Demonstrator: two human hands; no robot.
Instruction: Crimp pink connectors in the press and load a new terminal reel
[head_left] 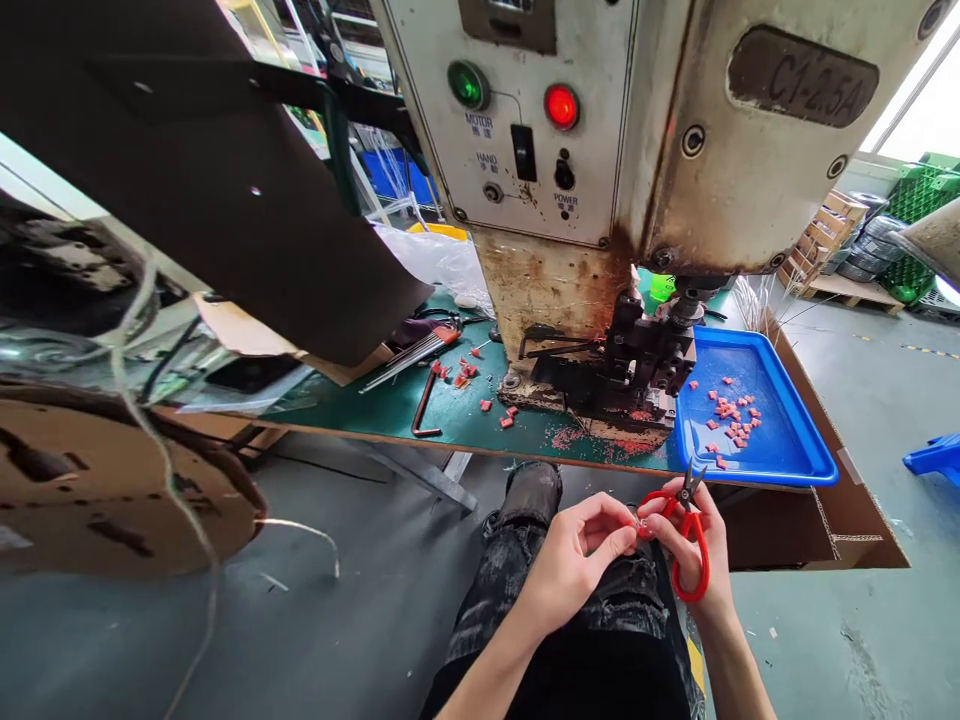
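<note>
Both hands meet above my lap, in front of the table edge. With thumb and forefinger together, my left hand point(574, 560) pinches a small red piece point(642, 528), partly hidden by the fingertips. My right hand point(701, 545) has red-handled scissors point(696, 560) hooked in it, the dark blades pointing up and slightly apart. Its thumb and forefinger also reach the small red piece. Just beyond the hands stands a press point(555, 300) with a dark tool head point(649, 345), red crumbs scattered at its base.
Right of the press, a blue tray point(806, 440) holds several small red pieces point(735, 415). More red pieces, a hex key point(426, 400) and thin rods point(409, 358) lie on the green table point(375, 410). A cardboard box point(862, 520) stands below the tray; a large cardboard reel point(127, 490) is at left.
</note>
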